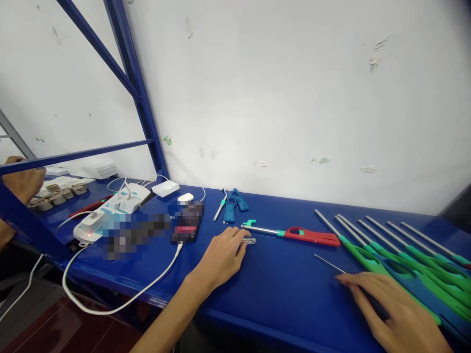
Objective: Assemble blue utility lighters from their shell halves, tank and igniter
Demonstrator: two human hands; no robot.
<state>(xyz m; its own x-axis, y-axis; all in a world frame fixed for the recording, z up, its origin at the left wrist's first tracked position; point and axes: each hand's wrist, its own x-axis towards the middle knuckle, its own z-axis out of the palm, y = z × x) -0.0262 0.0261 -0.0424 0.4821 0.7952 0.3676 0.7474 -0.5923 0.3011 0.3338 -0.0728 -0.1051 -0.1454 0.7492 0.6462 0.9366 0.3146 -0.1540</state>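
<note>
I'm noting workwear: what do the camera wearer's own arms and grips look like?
The left grip and right grip are bare hands, with no gloves or rings visible. The left forearm is bare too, with no sleeve or watch in view.

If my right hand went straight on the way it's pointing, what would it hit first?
Your right hand points the thin metal rod toward the red-handled lighter, so that's likely first, though the rod's height is unclear.

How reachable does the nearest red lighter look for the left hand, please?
Probably yes: the red lighter lies near the left hand, seemingly unblocked, though that hand seems to hold a clear piece.
</note>
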